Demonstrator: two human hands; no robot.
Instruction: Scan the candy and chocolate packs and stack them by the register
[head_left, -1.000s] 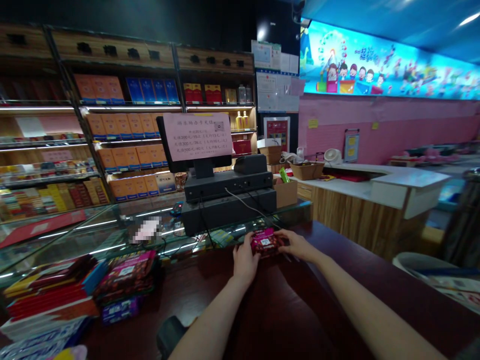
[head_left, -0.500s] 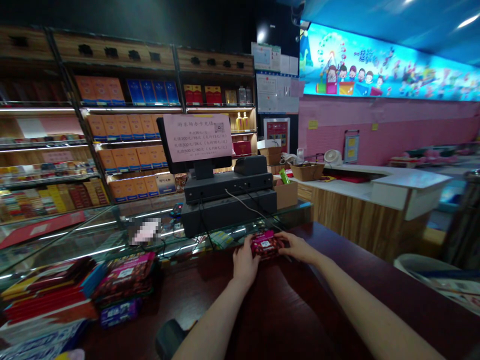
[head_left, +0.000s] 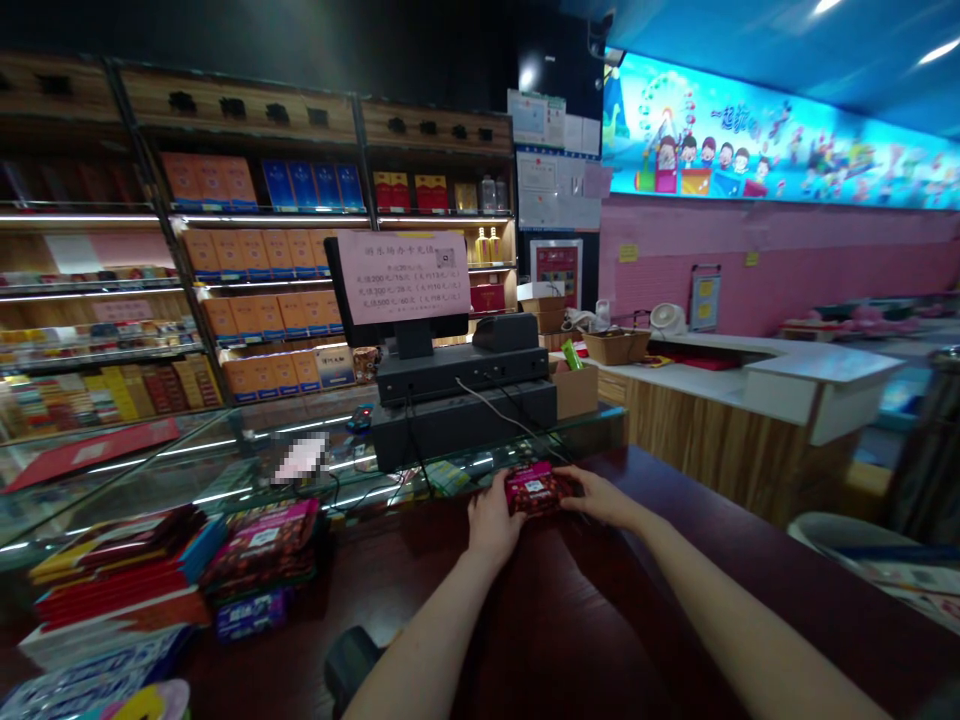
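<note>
Grasping a magenta-and-brown packet (head_left: 535,490) by its 2 ends, with the fingers of the left hand (head_left: 493,522) and right hand (head_left: 604,500). Held near the far edge of the dark surface (head_left: 574,600), before the black register (head_left: 465,412) (cannot tell whether resting or lifted). With a pile of similar packets (head_left: 262,545) well apart, to the left.

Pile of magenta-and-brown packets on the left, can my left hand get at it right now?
Probably yes: nothing seems to stand between the left hand and the pile, though it would first have to leave the packet it holds.
</note>
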